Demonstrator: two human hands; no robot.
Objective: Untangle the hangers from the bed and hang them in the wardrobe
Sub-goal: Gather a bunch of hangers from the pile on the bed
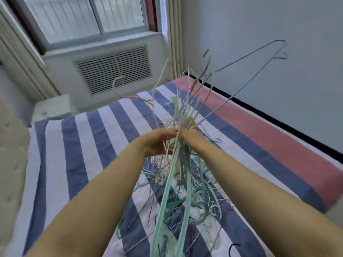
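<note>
Both hands, left (157, 143) and right (191, 134), grip the hangers (178, 164) with fingers curled; the bundle's long axis runs away from them, over the bed (74, 145).

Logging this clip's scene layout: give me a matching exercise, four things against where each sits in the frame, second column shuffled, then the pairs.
Things:
1. window
2. vent grille
3. tangle of hangers
4. pink band of the bedspread

Places:
A. held up over the bed between left hand and right hand
B. along the bed's right edge, by the wall
C. top left
D. in the wall below the sill

Pairs: 1-C, 2-D, 3-A, 4-B
</note>
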